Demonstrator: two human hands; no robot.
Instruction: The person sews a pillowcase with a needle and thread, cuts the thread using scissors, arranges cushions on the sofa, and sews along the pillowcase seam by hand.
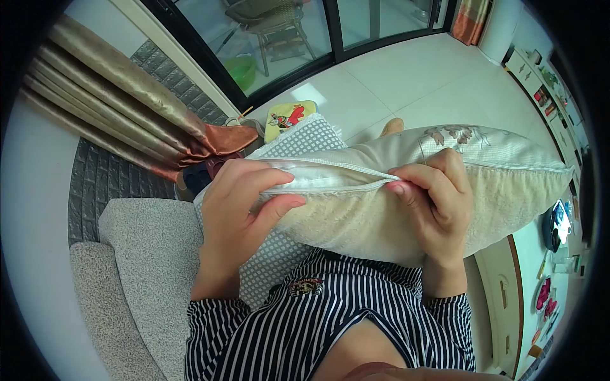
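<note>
A cream cushion (356,222) with a floral pattern on its far side lies across the lap. Along its upper edge runs a zipper, parted on the left so that white inner material (324,176) shows. My right hand (438,203) pinches the zipper edge between thumb and fingers where the opening narrows. At the left end of the opening, my left hand (241,209) has its thumb and fingers around the cushion's edges, with the fingertips apart over the gap. To the right of my right hand the seam looks closed.
A grey sofa (152,254) is on the left, beside a brown curtain (127,95). Under the cushion lies a dotted cloth (267,260). Beyond it are a yellow stool (290,119) and glass doors. A white cabinet (499,286) holding small items stands on the right.
</note>
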